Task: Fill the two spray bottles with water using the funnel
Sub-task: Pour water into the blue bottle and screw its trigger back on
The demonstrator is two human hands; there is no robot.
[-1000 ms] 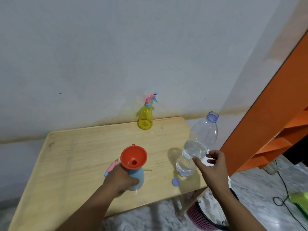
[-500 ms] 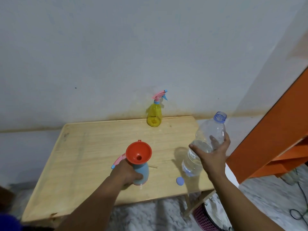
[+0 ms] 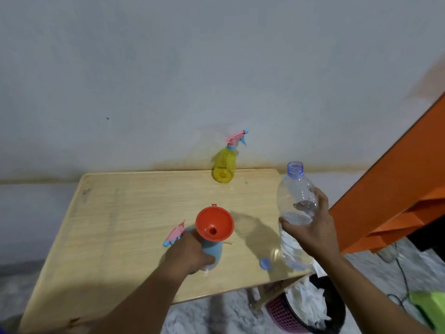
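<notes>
A blue spray bottle (image 3: 213,252) stands near the front of the wooden table (image 3: 125,213) with an orange funnel (image 3: 214,225) seated in its open neck. My left hand (image 3: 186,253) grips the blue bottle's body. Its pink and blue spray head (image 3: 175,233) lies on the table just left of that hand. My right hand (image 3: 310,231) grips a clear, uncapped water bottle (image 3: 295,208), partly filled and upright, to the right of the funnel. The blue cap (image 3: 265,263) lies on the table between the two bottles. A yellow spray bottle (image 3: 225,165) with its head on stands at the back edge.
A grey wall runs behind the table. An orange shelf unit (image 3: 395,189) stands close on the right. Below the table's front right corner sits a purple bin (image 3: 289,317) with white paper, and a cable lies on the marble floor.
My right hand has closed round the water bottle and raised it off the table. My left hand has stayed on the blue bottle. The view has shifted slightly.
</notes>
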